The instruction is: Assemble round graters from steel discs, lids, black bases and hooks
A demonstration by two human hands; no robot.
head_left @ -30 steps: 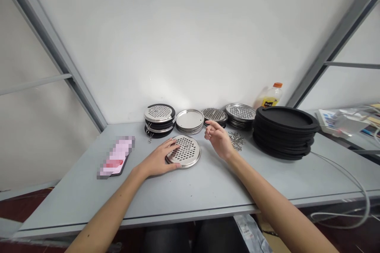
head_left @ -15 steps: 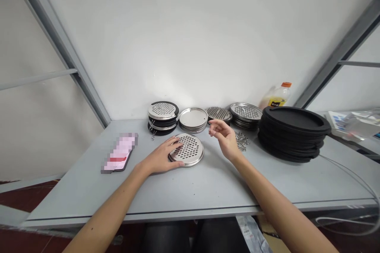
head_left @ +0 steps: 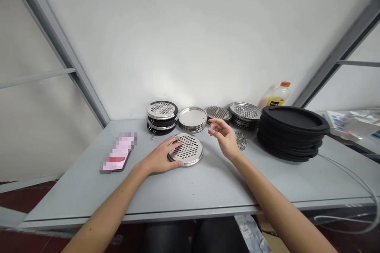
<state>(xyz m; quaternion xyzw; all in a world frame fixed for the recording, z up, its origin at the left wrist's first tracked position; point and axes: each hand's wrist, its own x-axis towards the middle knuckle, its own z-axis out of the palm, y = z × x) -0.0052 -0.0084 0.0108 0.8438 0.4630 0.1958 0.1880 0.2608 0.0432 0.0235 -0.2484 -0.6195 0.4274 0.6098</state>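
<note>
Hardly anything has moved since a second ago: just my view swings a touch, and both hands keep their poses. Just below the middle of the frame, a perforated metal disc (head_left: 190, 149) lies holes-up on the grey table (head_left: 166, 195). Its left side is under the left hand (head_left: 164, 155), fingers spread loosely across it, thumb at the near rim. Right of centre, the right hand (head_left: 225, 139) is raised, fingers half curled; I can't tell whether they pinch anything. Just beyond it sit small metal clips (head_left: 241, 142), with a black stack (head_left: 292, 138) farther right.
</note>
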